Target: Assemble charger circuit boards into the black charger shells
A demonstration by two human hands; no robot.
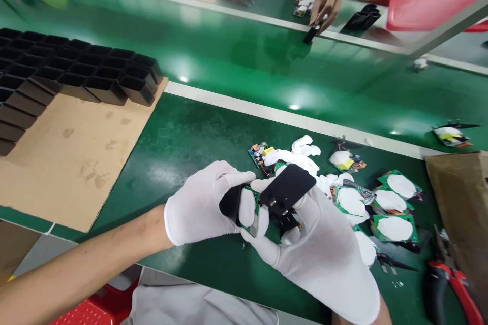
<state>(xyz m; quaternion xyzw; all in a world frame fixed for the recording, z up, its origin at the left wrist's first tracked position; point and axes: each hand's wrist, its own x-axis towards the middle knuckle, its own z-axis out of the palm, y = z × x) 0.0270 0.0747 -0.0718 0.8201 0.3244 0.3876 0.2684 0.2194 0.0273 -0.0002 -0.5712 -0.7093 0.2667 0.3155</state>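
Observation:
Both my hands wear white gloves and meet over the green table, low in the middle of the view. My left hand (198,208) is closed round a black plastic shell (231,202) with a green circuit board (254,209) in it. My right hand (320,254) grips a flat black cover (286,188) with metal prongs, held right against the board. Just behind my hands lie several loose green circuit boards with white pads (394,227).
Rows of black plastic housings (76,73) stand on a cardboard sheet (72,162) at left. Red-handled pliers (452,277) lie at the lower right beside a brown box (461,203). Across the green conveyor (247,56), another person's hand (326,5) touches a black part.

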